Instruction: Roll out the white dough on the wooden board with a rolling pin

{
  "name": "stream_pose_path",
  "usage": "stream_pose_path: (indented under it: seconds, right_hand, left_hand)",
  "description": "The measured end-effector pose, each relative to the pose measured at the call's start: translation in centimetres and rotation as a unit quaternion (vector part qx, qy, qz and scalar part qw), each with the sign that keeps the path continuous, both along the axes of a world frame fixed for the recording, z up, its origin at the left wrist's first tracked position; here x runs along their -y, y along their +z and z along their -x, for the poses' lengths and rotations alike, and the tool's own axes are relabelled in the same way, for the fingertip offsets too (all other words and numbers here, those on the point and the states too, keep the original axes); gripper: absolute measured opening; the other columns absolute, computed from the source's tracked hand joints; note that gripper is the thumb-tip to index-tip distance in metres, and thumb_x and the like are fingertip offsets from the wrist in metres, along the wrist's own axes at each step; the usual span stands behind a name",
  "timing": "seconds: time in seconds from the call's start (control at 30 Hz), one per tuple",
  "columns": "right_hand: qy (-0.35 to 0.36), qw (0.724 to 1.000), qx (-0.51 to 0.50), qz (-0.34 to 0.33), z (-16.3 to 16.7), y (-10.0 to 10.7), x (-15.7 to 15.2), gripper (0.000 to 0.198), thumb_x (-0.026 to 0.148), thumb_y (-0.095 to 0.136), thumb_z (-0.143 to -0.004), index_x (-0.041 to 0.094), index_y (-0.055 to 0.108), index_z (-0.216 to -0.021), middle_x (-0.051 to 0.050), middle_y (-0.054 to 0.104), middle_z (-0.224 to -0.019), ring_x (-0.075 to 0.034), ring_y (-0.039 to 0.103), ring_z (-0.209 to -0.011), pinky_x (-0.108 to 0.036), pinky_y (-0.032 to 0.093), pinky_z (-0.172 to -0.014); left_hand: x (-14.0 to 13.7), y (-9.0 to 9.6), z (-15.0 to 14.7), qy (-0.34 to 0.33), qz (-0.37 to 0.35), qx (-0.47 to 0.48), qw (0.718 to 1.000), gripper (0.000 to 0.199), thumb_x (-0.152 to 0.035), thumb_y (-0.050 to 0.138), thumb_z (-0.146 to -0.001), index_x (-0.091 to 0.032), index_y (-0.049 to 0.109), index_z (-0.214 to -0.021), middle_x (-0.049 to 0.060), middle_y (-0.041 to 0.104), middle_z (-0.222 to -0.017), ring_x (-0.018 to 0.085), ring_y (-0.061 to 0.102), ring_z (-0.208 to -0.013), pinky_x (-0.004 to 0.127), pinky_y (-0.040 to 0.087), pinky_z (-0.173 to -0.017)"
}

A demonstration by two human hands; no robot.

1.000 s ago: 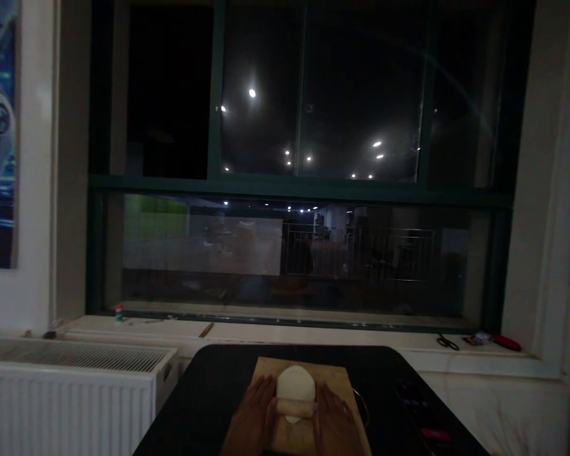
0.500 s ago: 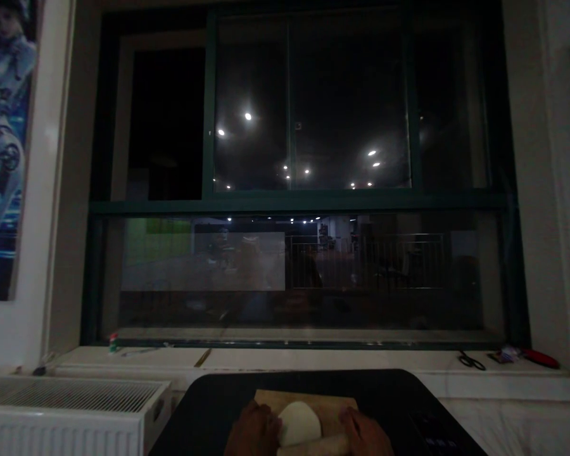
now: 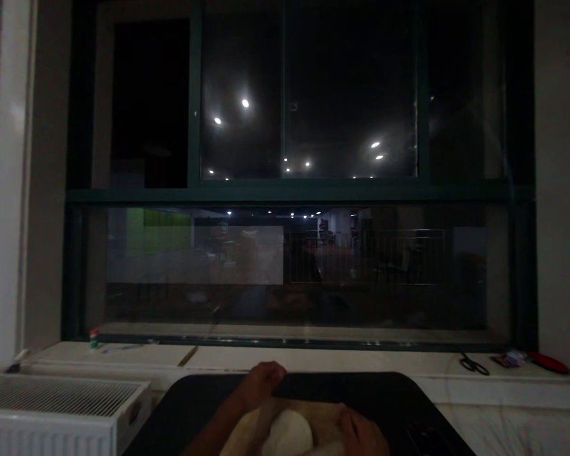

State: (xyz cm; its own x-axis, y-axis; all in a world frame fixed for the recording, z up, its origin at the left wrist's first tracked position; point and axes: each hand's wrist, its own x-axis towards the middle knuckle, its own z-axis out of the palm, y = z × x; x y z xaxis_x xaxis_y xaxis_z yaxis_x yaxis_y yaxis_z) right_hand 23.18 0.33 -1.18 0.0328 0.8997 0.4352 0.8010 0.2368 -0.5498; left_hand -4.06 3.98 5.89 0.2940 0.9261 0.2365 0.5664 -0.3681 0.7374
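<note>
One smooth, cream-white, rounded piece of dough lies on one light-brown, flat wooden board, its near part cut off by the bottom of the view. A pale, rod-like piece, probably one wooden rolling pin, just shows over the board, right of the dough. The person's two bare hands are at the board: the left hand is raised by its far left corner, fingers curled, though blur means I cannot say whether they grip anything; the right hand is at its right side, fingers bent, their hold too dark to make out. To work the dough well, a light, even pressure from both hands, with the board kept steady and the dough turned between strokes, would likely keep it round and equally thick. Under the board is one black table with rounded corners. Beyond the board runs one white windowsill, bearing, far to the board's left, one small red-capped bottle and, far to its right, one pair of black scissors and one flat red object. One white ribbed metal radiator stands left of the board, and one large green-framed window rises behind it.
</note>
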Motion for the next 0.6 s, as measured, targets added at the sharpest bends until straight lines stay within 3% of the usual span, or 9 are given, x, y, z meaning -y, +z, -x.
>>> stream_pose_path:
  seconds: [0.07,0.13,0.2,0.33,0.4,0.47,0.6]
  right_hand:
    - [0.015,0.997,0.077,0.028,1.4,2.0,-1.0,0.053,0.04,0.027,-0.102,0.025,0.077,-0.095,-0.008,0.079,-0.097,-0.023,0.073,-0.093,-0.031,0.053,-0.083]
    - [0.025,0.988,0.148,0.023,3.2,3.4,-1.8,0.057,0.036,0.021,-0.105,0.023,0.076,-0.097,-0.01,0.078,-0.095,-0.024,0.074,-0.092,-0.032,0.053,-0.08]
    - [0.029,0.981,0.191,0.022,5.1,3.8,-2.2,0.051,0.032,0.026,-0.104,0.021,0.076,-0.1,-0.012,0.078,-0.095,-0.025,0.074,-0.093,-0.033,0.053,-0.081]
    - [0.028,0.973,0.226,0.024,6.9,2.5,-2.6,0.039,0.028,0.039,-0.098,0.02,0.072,-0.117,-0.016,0.074,-0.111,-0.029,0.073,-0.097,-0.041,0.054,-0.081]
    - [0.051,0.966,0.254,0.015,6.8,1.7,-3.0,0.038,0.027,0.042,-0.096,0.023,0.07,-0.121,-0.016,0.07,-0.125,-0.032,0.068,-0.111,-0.049,0.052,-0.09]
    - [0.089,0.957,0.275,0.005,6.5,1.2,-3.5,0.036,0.024,0.045,-0.094,0.027,0.073,-0.116,-0.012,0.07,-0.126,-0.033,0.064,-0.119,-0.053,0.048,-0.097]
    - [0.115,0.959,0.256,-0.029,6.2,0.6,-4.2,0.035,0.016,0.048,-0.088,0.031,0.076,-0.104,-0.005,0.077,-0.111,-0.027,0.07,-0.107,-0.044,0.053,-0.092]
  left_hand:
    - [0.5,0.7,-0.4,0.017,-0.035,-0.006,0.999,0.064,-0.071,0.031,-0.094,-0.021,0.071,-0.102,0.006,0.075,-0.105,0.023,0.064,-0.103,0.033,0.048,-0.095]
    - [1.8,0.2,-1.3,0.025,-0.044,-0.049,0.998,0.059,-0.061,0.026,-0.1,-0.023,0.07,-0.111,0.006,0.074,-0.114,0.021,0.065,-0.109,0.032,0.046,-0.101]
    - [3.4,-1.1,-2.2,0.061,-0.033,-0.167,0.984,0.055,-0.05,0.022,-0.103,-0.025,0.066,-0.126,0.005,0.07,-0.131,0.02,0.061,-0.123,0.035,0.042,-0.11]
    - [5.1,-3.9,-2.6,0.138,0.019,-0.284,0.949,0.051,-0.034,0.029,-0.1,-0.02,0.057,-0.141,0.014,0.05,-0.154,0.034,0.036,-0.148,0.062,0.026,-0.119]
    - [5.1,-4.4,-2.2,0.155,0.015,-0.33,0.931,0.05,-0.027,0.028,-0.099,-0.021,0.058,-0.139,0.014,0.051,-0.154,0.034,0.037,-0.147,0.065,0.028,-0.117]
    - [4.7,-4.4,-1.8,0.152,-0.012,-0.365,0.918,0.048,-0.024,0.032,-0.097,-0.024,0.059,-0.138,0.013,0.056,-0.149,0.034,0.045,-0.142,0.065,0.034,-0.113]
    - [3.5,-4.6,-1.4,0.154,-0.053,-0.377,0.912,0.044,-0.024,0.036,-0.097,-0.028,0.062,-0.132,0.012,0.067,-0.134,0.034,0.058,-0.128,0.066,0.042,-0.104]
